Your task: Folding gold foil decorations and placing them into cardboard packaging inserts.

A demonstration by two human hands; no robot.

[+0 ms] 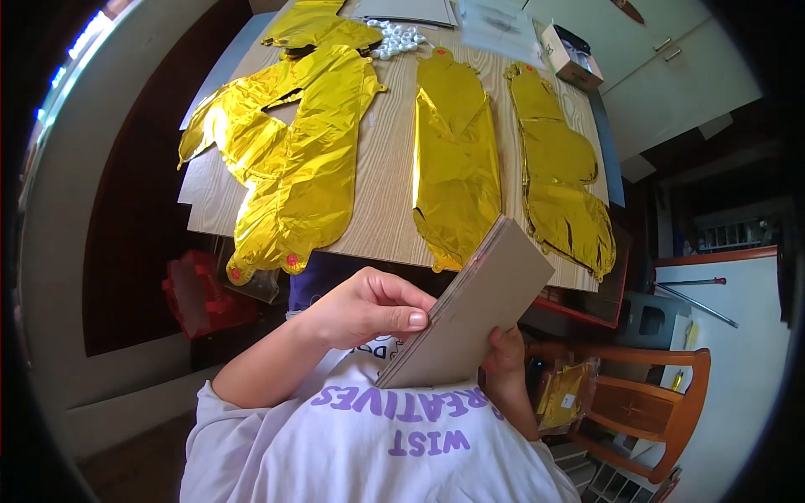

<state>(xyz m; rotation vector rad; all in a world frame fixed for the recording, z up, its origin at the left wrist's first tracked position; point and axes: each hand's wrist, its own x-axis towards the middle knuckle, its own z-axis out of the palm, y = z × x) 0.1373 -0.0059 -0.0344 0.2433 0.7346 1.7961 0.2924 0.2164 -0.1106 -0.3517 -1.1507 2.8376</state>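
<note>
Flat grey-brown cardboard sheet (474,306): held in both hands below the near edge of the light wooden counter (386,184), tilted so that its upper corner overlaps that edge. The left hand (365,306) grips the sheet's left edge, thumb flat on the face. The right hand (503,352) grips the lower right edge from behind; only its fingertips show.

Progress, as judged from the layout: three deflated gold foil balloons are already spread flat on the counter. The large crumpled one (285,159) lies along the left edge, overhanging the near edge. The long narrow one (453,159) lies in the middle. The third (562,176) lies by the right edge. A fourth gold foil piece (314,25) sits at the far left corner beside a cluster of small white beads (398,38). None appears inflated. More gold foil in a clear bag (566,394) rests on the wooden chair (646,402) to the right, apparently not yet laid out.

Sheet condition: stiff, plain, unprinted, straight edges, no visible creases.
</note>
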